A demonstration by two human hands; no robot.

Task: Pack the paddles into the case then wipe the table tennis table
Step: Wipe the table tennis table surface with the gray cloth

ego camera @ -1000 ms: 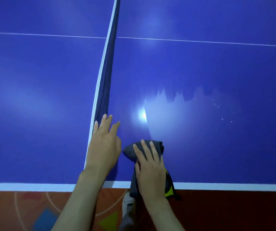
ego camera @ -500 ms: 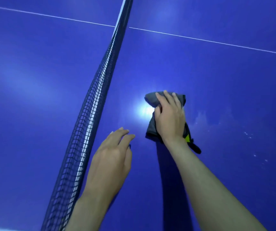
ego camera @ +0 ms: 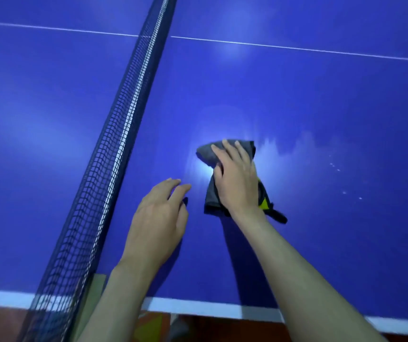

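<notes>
Wiping well means the right hand, pressing flat on the grey cloth, works the streaked desk beside the net; the left hand hovers relaxed, holding nothing.

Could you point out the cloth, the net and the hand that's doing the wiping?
cloth (ego camera: 206,153), head view: bare grey fold past the fingertips.
net (ego camera: 114,154), head view: middle of the mesh.
right hand (ego camera: 237,178), head view: back of the hand.

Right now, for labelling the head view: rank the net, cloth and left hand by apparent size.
1. Net, largest.
2. Left hand.
3. Grey cloth, partly covered by the right hand; the left hand's nearness makes 2 and 3 unsure.
</notes>
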